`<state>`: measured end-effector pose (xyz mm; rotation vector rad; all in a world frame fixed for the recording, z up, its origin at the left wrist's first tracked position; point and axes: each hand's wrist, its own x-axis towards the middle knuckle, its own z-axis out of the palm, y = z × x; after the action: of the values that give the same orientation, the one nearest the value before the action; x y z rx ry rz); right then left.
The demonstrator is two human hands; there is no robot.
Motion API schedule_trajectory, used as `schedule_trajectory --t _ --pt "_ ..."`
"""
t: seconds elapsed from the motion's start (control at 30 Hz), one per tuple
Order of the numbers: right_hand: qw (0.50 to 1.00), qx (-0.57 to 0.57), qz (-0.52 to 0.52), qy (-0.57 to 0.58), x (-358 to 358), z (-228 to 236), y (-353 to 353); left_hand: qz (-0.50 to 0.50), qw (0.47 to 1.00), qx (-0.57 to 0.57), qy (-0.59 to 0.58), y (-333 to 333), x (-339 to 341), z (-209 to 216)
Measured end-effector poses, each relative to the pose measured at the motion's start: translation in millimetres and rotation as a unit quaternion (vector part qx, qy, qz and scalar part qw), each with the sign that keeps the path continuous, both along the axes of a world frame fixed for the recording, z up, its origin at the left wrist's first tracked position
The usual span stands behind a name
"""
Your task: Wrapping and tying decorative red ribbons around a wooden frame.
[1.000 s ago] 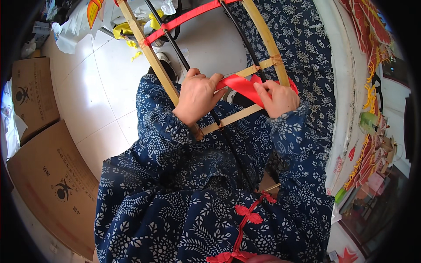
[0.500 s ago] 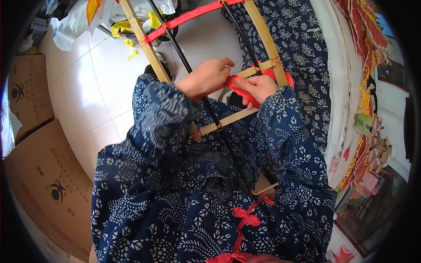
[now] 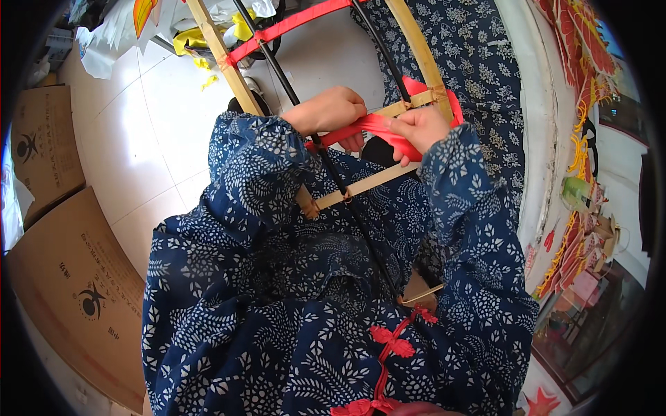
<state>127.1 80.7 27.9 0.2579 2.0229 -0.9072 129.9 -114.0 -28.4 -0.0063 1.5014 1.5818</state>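
Observation:
A frame of pale bamboo strips and black rods rests across my lap. Around one of its crossbars runs a red fabric strip, stretched between my hands. My right hand pinches the strip between thumb and fingers, with a loose fold hanging below it. My left hand is closed over the wrapped crossbar beside a black rod, its fingertips showing beneath the strip. More of the red strip loops round the frame's right side rail. Another crossbar, farther off, is wrapped in red.
Cardboard boxes stand on the tiled floor at left. Yellow scraps and white plastic lie at far left. Dark blue patterned cloth spreads beyond the frame at right. Red and yellow decorations line the right side.
My right hand has moved slightly up and right, drawing the strip taut. My left fingers, stretched out before, have curled down around the crossbar and strip.

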Motion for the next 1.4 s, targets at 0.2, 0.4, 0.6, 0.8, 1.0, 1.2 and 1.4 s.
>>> schedule_trajectory --t 0.2,0.4,0.6,0.8,1.0,1.2,1.4 --pt "0.996 0.082 0.010 0.042 21 -5 4 -0.006 1.000 -0.008 0.011 0 1 1" --pt "0.932 0.214 0.212 0.201 27 -22 5 -0.034 0.999 0.024 0.027 -6 2 -8" --pt "0.877 0.311 0.275 0.241 31 -21 -13 -0.055 0.994 0.031 0.090 -4 5 -15" --pt "0.882 0.323 0.292 0.181 24 -19 -17 0.000 0.984 -0.036 0.174 4 21 -16" --pt "0.867 0.321 0.287 0.251 33 -38 -8 0.021 0.948 -0.121 0.295 13 31 -8" --pt "0.873 0.306 0.273 0.266 34 -39 -6 0.040 0.983 -0.058 0.168 12 22 -6" --pt "0.881 0.317 0.269 0.228 29 -34 -13 0.046 0.963 -0.119 0.236 18 30 -12"
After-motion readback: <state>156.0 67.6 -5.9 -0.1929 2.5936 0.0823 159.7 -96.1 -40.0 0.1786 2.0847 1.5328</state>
